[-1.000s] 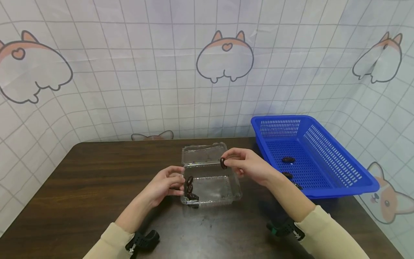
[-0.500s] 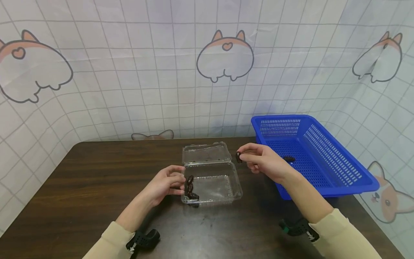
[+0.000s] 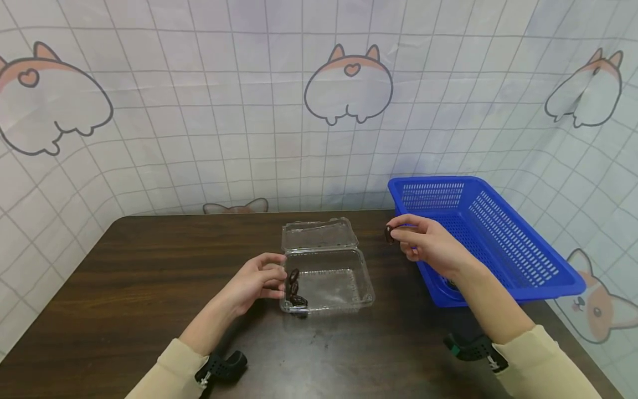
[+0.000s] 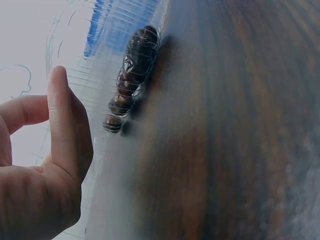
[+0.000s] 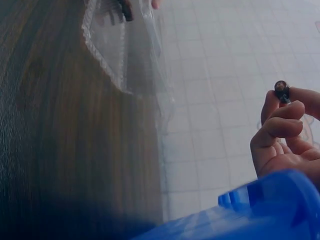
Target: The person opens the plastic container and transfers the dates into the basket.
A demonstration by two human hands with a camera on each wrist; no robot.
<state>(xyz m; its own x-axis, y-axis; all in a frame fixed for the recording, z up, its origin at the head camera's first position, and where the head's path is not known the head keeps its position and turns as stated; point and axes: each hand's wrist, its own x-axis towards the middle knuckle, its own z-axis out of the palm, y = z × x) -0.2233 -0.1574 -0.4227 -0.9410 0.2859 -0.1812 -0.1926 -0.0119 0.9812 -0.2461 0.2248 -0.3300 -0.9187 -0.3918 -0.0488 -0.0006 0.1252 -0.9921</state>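
Observation:
Between its thumb and fingertips, my right hand (image 3: 438, 249) pinches a dark brown date (image 3: 389, 234), also visible in the right wrist view as a small dark date (image 5: 282, 92). That hand is beside the left rim of the blue basket (image 3: 508, 221). A clear plastic clamshell box (image 3: 329, 282) stands with its lid folded back on the table. Several dates (image 3: 295, 289) lie in a row along its left wall, showing through the plastic as dark dates (image 4: 132, 75) in the left wrist view. My left hand (image 3: 254, 282) rests its fingers against that left side.
Inside the basket, part of a dark date (image 3: 451, 284) shows below my right forearm; more of the basket floor is hidden. The dark wooden table (image 3: 149, 277) runs back to a white gridded wall covering (image 3: 239, 111) with cartoon animals.
My right hand has moved right with the pinched date, from over the clamshell box to the basket's left rim. My left hand and the box stay in place.

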